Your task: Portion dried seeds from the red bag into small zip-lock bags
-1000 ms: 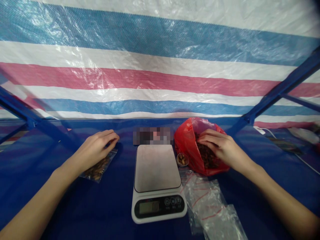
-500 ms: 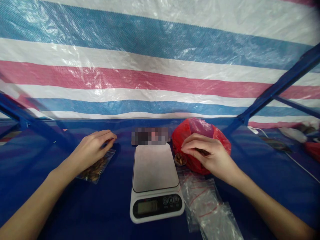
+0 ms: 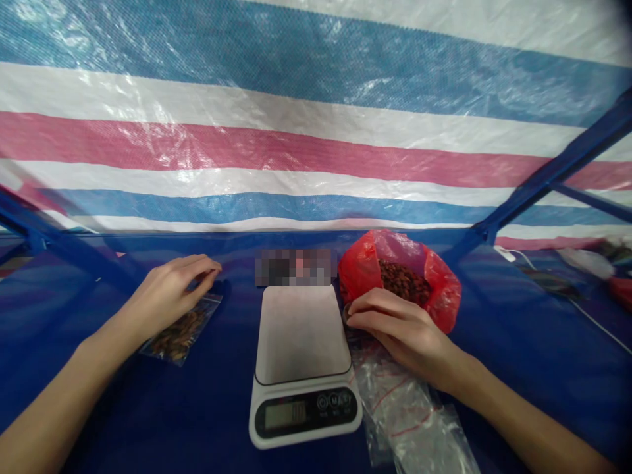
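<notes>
My left hand (image 3: 170,293) lies with curled fingers on the top edge of a small clear bag of brown nuts (image 3: 178,334), which lies flat on the blue tabletop. My right hand (image 3: 395,326) sits just right of the white digital scale (image 3: 301,359). Its fingers are pressed together and point left, covering the small cup beside the scale. What those fingers hold is hidden. Right behind that hand stands an open red plastic bag (image 3: 439,289) with brown nuts (image 3: 402,280) inside. The scale's platform is bare.
Several empty clear zip bags with red seal lines (image 3: 409,415) lie under and in front of my right forearm. A striped tarp (image 3: 316,131) hangs behind the table. Blue frame bars (image 3: 543,181) slant at both sides. A white cable (image 3: 508,253) and other items lie far right.
My right hand has come out of the red bag and moved left and down to the cup beside the scale. My left hand has stayed on the small bag.
</notes>
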`<action>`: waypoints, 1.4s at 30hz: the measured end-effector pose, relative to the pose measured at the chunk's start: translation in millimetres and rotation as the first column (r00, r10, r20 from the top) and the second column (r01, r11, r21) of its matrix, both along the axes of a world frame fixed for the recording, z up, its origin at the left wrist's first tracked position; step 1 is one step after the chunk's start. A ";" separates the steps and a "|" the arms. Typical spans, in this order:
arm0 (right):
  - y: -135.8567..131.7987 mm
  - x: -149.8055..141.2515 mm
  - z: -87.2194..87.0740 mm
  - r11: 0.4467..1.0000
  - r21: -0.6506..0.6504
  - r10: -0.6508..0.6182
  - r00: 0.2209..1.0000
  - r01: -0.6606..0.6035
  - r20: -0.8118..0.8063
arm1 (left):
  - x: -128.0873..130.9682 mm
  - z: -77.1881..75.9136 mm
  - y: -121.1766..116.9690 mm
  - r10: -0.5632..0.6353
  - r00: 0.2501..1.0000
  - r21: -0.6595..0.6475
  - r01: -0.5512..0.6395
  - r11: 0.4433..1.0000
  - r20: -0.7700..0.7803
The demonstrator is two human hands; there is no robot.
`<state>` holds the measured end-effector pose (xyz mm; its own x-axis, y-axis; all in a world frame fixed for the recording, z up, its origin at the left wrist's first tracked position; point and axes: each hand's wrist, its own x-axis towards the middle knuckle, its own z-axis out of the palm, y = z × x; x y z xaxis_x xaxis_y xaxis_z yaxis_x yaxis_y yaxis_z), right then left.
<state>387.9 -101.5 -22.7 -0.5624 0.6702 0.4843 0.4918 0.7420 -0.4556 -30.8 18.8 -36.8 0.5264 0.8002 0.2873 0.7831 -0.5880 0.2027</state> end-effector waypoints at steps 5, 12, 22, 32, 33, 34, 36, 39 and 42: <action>1.2 -1.0 -0.3 0.999 0.039 0.004 1.000 -0.004 0.012 | 4.8 5.3 -2.3 0.043 0.999 -0.066 -0.044 0.997 -0.009; 0.9 1.1 -2.0 0.999 0.042 -0.024 1.000 0.024 -0.004 | 6.2 7.2 -4.5 0.042 0.999 -0.041 -0.043 0.998 -0.028; 1.4 2.3 -7.3 0.992 -0.044 -0.118 0.993 0.118 0.006 | 3.4 3.4 -5.6 0.061 0.998 0.021 -0.062 0.998 0.020; 4.5 -0.4 -4.2 0.994 -0.035 -0.105 0.993 0.103 -0.055 | 9.6 3.1 -14.7 0.087 0.990 0.076 -0.096 0.993 0.110; 4.7 -0.8 -4.0 0.995 -0.032 -0.099 0.993 0.097 -0.062 | 10.5 3.6 -15.1 0.085 0.989 0.089 -0.096 0.991 0.120; 5.0 -1.1 -3.7 0.995 -0.031 -0.096 0.993 0.094 -0.066 | 11.1 3.8 -15.2 0.082 0.989 0.099 -0.095 0.991 0.126; 5.4 -1.3 -2.8 0.995 -0.025 -0.096 0.993 0.094 -0.068 | 11.6 4.1 -15.0 0.080 0.989 0.109 -0.094 0.990 0.128; 5.6 -0.8 -1.4 0.994 -0.017 -0.105 0.993 0.105 -0.057 | 11.8 4.3 -15.2 0.073 0.990 0.108 -0.086 0.990 0.124; 5.8 0.3 -1.6 0.995 -0.009 -0.096 0.994 0.096 -0.043 | 13.6 5.2 -16.1 0.058 0.990 0.104 -0.072 0.992 0.130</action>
<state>388.2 -95.7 -24.3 -0.4735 0.7235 0.5023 0.5402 0.6890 -0.4831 -17.2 2.7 -31.6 0.4284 0.7917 0.4355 0.7922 -0.5609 0.2405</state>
